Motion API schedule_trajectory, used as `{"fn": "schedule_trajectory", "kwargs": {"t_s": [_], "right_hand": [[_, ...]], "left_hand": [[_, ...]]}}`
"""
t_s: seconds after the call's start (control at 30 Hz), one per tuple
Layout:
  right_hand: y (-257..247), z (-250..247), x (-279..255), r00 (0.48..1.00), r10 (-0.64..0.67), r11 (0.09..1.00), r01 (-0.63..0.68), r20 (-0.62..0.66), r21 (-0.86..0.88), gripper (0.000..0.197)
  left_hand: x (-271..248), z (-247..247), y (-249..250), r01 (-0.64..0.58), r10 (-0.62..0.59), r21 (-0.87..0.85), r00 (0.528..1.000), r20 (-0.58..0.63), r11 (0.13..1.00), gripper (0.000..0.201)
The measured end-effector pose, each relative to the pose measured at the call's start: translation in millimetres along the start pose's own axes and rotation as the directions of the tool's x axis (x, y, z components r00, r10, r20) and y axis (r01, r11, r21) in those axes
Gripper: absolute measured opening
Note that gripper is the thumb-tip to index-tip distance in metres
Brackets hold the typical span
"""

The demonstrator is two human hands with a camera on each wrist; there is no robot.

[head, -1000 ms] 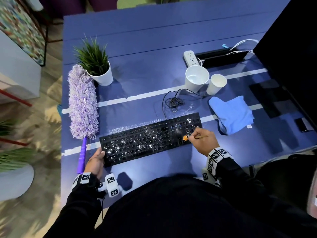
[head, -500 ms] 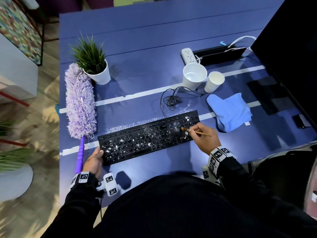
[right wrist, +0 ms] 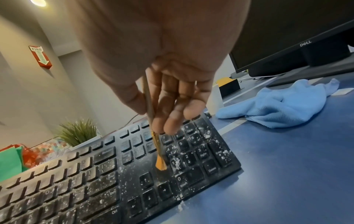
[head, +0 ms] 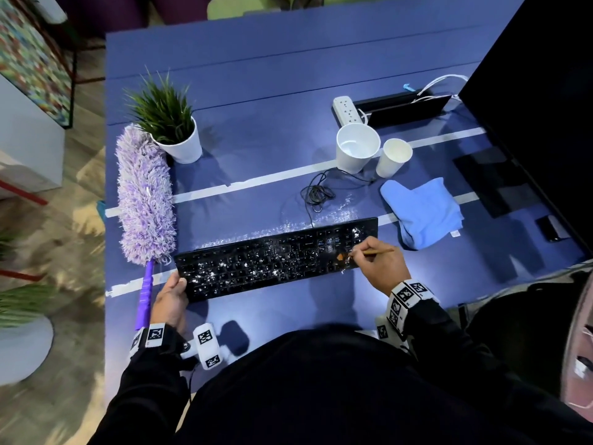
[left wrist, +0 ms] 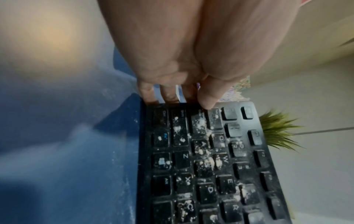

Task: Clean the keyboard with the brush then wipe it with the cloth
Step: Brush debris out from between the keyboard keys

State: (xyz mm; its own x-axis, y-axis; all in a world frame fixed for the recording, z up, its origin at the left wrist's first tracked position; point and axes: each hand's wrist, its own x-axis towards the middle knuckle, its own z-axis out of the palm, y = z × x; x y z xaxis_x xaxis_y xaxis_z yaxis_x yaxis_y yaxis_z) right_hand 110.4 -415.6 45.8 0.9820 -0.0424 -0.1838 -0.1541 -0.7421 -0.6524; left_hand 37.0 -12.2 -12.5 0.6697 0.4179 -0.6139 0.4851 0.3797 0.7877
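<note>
Fingers of the right hand [head: 382, 263] are pinching a thin brush [right wrist: 153, 130], its orange bristles touching the black keyboard [head: 276, 258] beside the number pad. Thumb and fingers of the left hand [head: 171, 298] are gripping the keyboard's left end. White crumbs are speckling the keys. Right of the keyboard, a blue cloth [head: 423, 211] is lying crumpled on the blue table [head: 256, 91].
</note>
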Motion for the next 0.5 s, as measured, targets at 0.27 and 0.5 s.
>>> {"fn": "schedule_trajectory", "kwargs": {"t_s": [0.27,0.5], "right_hand": [[1.6,-2.2,-5.5,0.994,-0.099,0.995,0.101,0.052,-0.025,0.024],[8.4,6.2,-4.9,0.987,-0.046,0.995,0.058,0.155,-0.076,0.016]], "left_hand": [[-12.4,14.0,16.5,-0.084,0.084,0.001,0.996,0.008,0.996,0.042],[9.3,-12.4,9.4,-0.087,0.086,-0.037,0.996,-0.028,0.996,0.047]]}}
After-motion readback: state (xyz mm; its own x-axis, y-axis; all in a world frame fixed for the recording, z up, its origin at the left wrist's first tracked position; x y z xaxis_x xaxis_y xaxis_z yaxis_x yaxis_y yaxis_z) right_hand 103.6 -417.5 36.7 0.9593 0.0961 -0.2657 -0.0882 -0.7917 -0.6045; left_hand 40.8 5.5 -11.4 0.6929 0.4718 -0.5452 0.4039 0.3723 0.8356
